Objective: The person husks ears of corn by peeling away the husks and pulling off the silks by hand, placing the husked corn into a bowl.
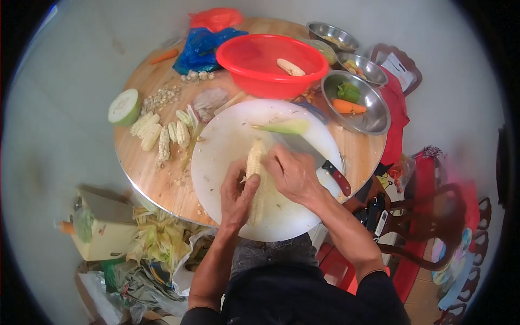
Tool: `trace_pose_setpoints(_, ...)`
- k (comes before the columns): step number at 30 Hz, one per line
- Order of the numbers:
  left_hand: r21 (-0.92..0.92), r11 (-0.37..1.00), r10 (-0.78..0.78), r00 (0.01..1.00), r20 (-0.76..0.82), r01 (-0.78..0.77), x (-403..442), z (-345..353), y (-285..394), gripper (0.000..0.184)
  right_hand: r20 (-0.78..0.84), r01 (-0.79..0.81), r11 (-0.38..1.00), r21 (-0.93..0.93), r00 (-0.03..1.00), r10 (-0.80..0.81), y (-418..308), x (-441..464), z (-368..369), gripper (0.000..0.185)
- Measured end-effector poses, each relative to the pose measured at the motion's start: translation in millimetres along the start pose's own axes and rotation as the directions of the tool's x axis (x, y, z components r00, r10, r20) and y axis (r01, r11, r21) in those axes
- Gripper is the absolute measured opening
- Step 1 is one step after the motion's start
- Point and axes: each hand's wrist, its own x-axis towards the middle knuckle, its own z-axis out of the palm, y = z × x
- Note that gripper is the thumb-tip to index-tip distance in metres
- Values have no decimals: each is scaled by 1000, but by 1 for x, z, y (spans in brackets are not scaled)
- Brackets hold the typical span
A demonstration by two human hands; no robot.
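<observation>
A pale peeled corn cob [254, 162] stands nearly upright over the round white cutting board [216, 146]. My left hand [238, 194] is wrapped round its lower left side, thumb across the front. At the cob's upper right, my right hand [292, 172] has its fingers curled in a pinch; what they hold, if anything, is too small to name. Below the hands another pale cob [261, 203] lies on the board. Behind them rests a green corn husk [287, 127]. A knife with a red-brown handle [337, 179] lies at the board's right side.
A red basin [260, 82] holding a cob stands at the back. Several cobs [150, 137] and a cut gourd [124, 107] are on the left. Steel bowls [374, 112] stand at the right, one with a carrot and green pepper. Husks [157, 233] fill a bag below left.
</observation>
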Motion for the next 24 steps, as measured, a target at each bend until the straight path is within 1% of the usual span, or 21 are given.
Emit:
trace_pose_setpoints(1, -8, 1000, 29, 1000, -10, -29, -1, 3, 0, 46, -33, 24, 999, -40, 999, -26, -1, 2, 2, 14)
trace_pose_setpoints(2, -15, 998, 58, 998, -22, -58, -1, 4, 0, 45, -32, 29, 999, -38, 999, -30, 0, 2, 3, 14)
trace_pose_setpoints(4, 14, 998, 57, 997, -44, -57, -2, 3, 1, 44, 17, 37, 993, -116, 999, -35, 2, -3, 9, 13)
trace_pose_setpoints(5, 41, 998, 53, 997, -58, -51, -2, 2, 1, 44, 19, 40, 993, -112, 999, -38, 2, -8, 11, 13)
trace_pose_setpoints(6, 42, 998, 53, 997, -62, -51, -2, 0, 0, 44, 81, 93, 994, -66, 993, -87, 2, -16, 13, 13)
trace_pose_setpoints(7, -31, 998, 49, 997, -67, -51, -1, -2, -2, 44, 139, 142, 990, -16, 981, -139, 1, -23, 14, 13)
trace_pose_setpoints(8, -103, 993, 46, 996, -73, -53, 0, -5, -3, 44, 141, 145, 989, -13, 980, -141, 0, -29, 15, 13)
trace_pose_setpoints(9, -103, 993, 48, 996, -78, -56, 0, -7, -3, 44, 149, 122, 992, -5, 982, -120, 0, -35, 16, 16)
trace_pose_setpoints(11, -124, 992, -31, 996, -79, 21, 0, -9, -2, 44, 158, 92, 996, 1, 983, -91, 0, -35, 16, 18)
trace_pose_setpoints(12, -125, 992, -35, 997, -74, 26, -1, -9, -2, 44, 93, -50, 998, 44, 995, 46, 1, -28, 15, 21)
trace_pose_setpoints(13, -122, 992, -36, 998, -61, 28, -1, -9, -4, 44, 30, -187, 978, 96, 982, 185, 2, -21, 14, 23)
trace_pose_setpoints(14, -118, 993, -35, 998, -48, 29, -1, -8, -4, 44, 24, -189, 978, 93, 982, 188, -2, -13, 10, 23)
trace_pose_setpoints(15, -118, 993, -33, 999, -43, 28, -1, -6, -4, 44, 30, -200, 979, 51, 980, 199, -9, -4, 4, 24)
trace_pose_setpoints(16, -55, 998, 0, 1000, -24, -2, -2, -4, -3, 44, 39, -209, 978, 9, 977, 208, -13, 3, 0, 25)
trace_pose_setpoints(17, 8, 999, 32, 999, -6, -32, -3, -2, -3, 44, 40, -207, 978, 9, 978, 207, -13, 9, 0, 25)
trace_pose_setpoints(18, 6, 999, 35, 999, -10, -35, -3, 0, -4, 44, 39, -152, 983, -99, 987, 157, -13, 14, 0, 24)
trace_pose_setpoints(19, 63, 997, 53, 998, -23, -52, -3, 1, -6, 44, 46, -93, 974, -204, 993, 105, -13, 17, 1, 23)
trace_pose_setpoints(20, 120, 991, 71, 997, -36, -66, -3, 1, -6, 45, 52, -87, 976, -202, 994, 100, -11, 18, 2, 23)
trace_pose_setpoints(22, 117, 992, 62, 997, -42, -57, -4, 0, -5, 45, 36, 95, 952, -291, 995, -89, -2, 18, 5, 20)
trace_pose_setpoints(23, 113, 992, 51, 998, -39, -47, -5, -1, -4, 45, 39, 99, 952, -289, 995, -91, 1, 14, 4, 20)
trace_pose_setpoints(24, 114, 992, 53, 998, -43, -48, -5, -3, -5, 45, 138, 148, 945, -291, 984, -112, 2, 6, 3, 18)
